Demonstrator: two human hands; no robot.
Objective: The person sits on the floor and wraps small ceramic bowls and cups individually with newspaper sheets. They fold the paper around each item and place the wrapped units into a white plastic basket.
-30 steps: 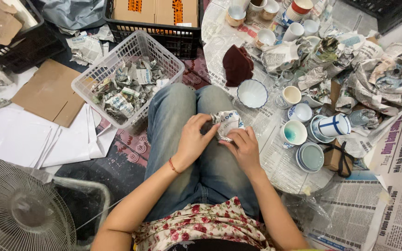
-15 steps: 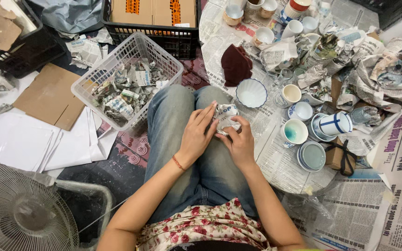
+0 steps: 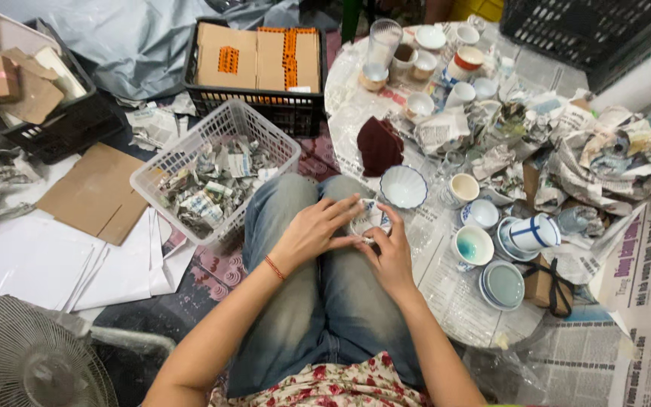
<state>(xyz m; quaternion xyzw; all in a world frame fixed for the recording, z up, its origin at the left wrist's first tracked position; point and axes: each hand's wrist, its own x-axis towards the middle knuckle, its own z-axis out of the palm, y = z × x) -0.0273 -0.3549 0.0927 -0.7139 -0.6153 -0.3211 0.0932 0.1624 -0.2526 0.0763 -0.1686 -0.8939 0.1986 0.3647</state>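
Observation:
I sit with my knees in blue jeans, and both hands meet above them. My left hand [image 3: 312, 231] and my right hand [image 3: 390, 255] together grip a small newspaper-wrapped bundle [image 3: 368, 218], fingers curled over the paper. What the paper holds is hidden. A white fluted bowl [image 3: 404, 186] stands just beyond the bundle on the round newspaper-covered table [image 3: 461, 301]. A white plastic basket [image 3: 190, 154] of crumpled paper-wrapped pieces rests by my left knee.
Cups, stacked teal saucers [image 3: 502, 284] and a blue-striped mug [image 3: 534, 231] crowd the table, with crumpled newspaper [image 3: 604, 158] behind. A dark red cloth [image 3: 380, 145], a black crate of cardboard boxes [image 3: 259, 56], flat cardboard [image 3: 96, 192], white sheets and a fan [image 3: 28, 362] surround me.
My hands have shifted slightly forward and closed more tightly around the wrapped bundle, folding the paper over it.

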